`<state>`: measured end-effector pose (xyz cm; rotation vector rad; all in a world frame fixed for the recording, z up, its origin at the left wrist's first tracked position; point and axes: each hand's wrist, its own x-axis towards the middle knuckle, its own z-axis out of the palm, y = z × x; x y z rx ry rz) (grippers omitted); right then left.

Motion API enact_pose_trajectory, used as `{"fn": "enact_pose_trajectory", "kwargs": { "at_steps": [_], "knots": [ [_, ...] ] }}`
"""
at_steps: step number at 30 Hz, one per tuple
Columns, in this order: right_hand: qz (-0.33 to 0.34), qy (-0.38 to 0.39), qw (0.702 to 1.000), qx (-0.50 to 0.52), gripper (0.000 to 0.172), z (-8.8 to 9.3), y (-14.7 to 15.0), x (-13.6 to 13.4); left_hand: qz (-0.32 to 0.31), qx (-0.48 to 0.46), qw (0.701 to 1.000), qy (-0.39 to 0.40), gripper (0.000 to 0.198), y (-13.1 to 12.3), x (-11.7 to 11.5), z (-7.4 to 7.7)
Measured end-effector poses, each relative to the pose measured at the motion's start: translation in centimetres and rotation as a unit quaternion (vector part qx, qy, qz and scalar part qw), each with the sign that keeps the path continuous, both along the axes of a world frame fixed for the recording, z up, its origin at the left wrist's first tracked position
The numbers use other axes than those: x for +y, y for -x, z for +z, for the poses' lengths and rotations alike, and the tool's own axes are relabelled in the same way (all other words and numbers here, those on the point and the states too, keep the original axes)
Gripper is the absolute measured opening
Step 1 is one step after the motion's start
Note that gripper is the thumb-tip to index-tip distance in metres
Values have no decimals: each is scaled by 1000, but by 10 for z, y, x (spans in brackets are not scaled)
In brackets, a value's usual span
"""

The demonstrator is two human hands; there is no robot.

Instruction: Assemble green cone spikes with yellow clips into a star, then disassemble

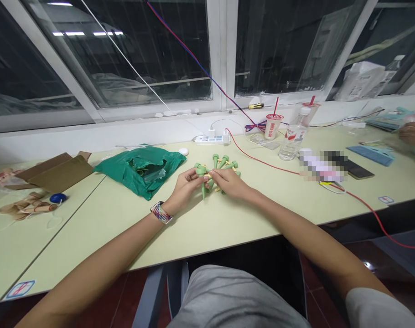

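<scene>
My left hand (185, 186), with a woven watch band on its wrist, is closed on a green plastic spike (201, 171). The spike has a wide round head and its tapered tip points down toward the table. Meeting it from the other side, my right hand (230, 183) is pinched at the same piece, near a small yellow part; its fingertips are partly hidden. Just behind and beneath the hands lie several more green spikes (224, 160) with small yellow side pieces, spread like a fan. Some are covered by my right hand.
A torn green plastic bag (125, 171) lies left, beside an open cardboard box (57, 172) and wooden pieces with a blue ball (58, 198). Behind is a power strip (212, 140). At right stand a water bottle (291, 139) and cup (273, 126); a red cable (262, 164) crosses the table. Another person's hand (413, 135) shows far right.
</scene>
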<state>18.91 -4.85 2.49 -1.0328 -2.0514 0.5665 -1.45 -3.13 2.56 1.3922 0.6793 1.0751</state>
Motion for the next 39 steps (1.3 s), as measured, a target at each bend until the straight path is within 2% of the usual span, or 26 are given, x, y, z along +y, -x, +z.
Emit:
{"fn": "enact_pose_trajectory", "kwargs": {
  "at_steps": [2, 4, 7, 9, 10, 12, 13, 14, 17, 18, 20, 22, 25, 30, 32, 36, 39],
  "knots": [
    [-17, -2, 1000, -1, 41, 1, 0, -3, -25, -14, 999, 36, 24, 0, 0, 0],
    [-40, -43, 998, -30, 31, 1, 0, -7, -54, -28, 995, 73, 23, 0, 0, 0],
    [-36, -86, 994, -55, 26, 1, 2, -9, -65, -37, 994, 85, 23, 0, -1, 0],
    [-18, -30, 999, -8, 32, 0, 5, -6, -53, -32, 997, 55, 26, -1, -3, 0],
    [1, 32, 999, 30, 36, 0, 6, -4, -44, -23, 998, 29, 27, -1, -4, 0],
    [49, 170, 979, 100, 44, 0, 8, 1, -29, 2, 999, -22, 28, -1, -5, 1],
    [61, 209, 969, 121, 47, 1, 7, 2, -24, 11, 999, -38, 28, 0, -6, 1],
    [59, 211, 967, 130, 47, 2, 7, 2, -24, 15, 999, -42, 27, 0, -6, 2],
    [10, 77, 990, 117, 36, 6, 2, -2, -30, 1, 1000, -5, 27, 1, -4, 2],
    [5, 35, 994, 105, 31, 7, 0, -4, -30, -7, 999, 9, 27, 2, -3, 1],
    [20, -2, 996, 82, 23, 9, -3, -6, -28, -14, 999, 24, 28, 2, -1, 0],
    [33, -13, 997, 62, 20, 9, -4, -6, -29, -8, 999, 20, 29, 3, 0, -1],
    [39, 3, 997, 64, 23, 9, -4, -3, -20, 31, 999, -34, 29, 1, -3, 1],
    [83, 132, 978, 138, 36, 10, -4, 0, 103, 83, 979, -156, 36, -4, -12, 9],
    [66, 99, 986, 119, 36, 12, -4, -2, 92, 88, 981, -146, 36, -4, -13, 11],
    [35, -9, 998, 48, 31, 15, -5, -7, -6, 64, 995, -70, 36, -2, -10, 9],
    [39, 27, 997, 67, 34, 14, -3, -7, 34, 77, 991, -102, 37, -2, -9, 8]
  ]
}}
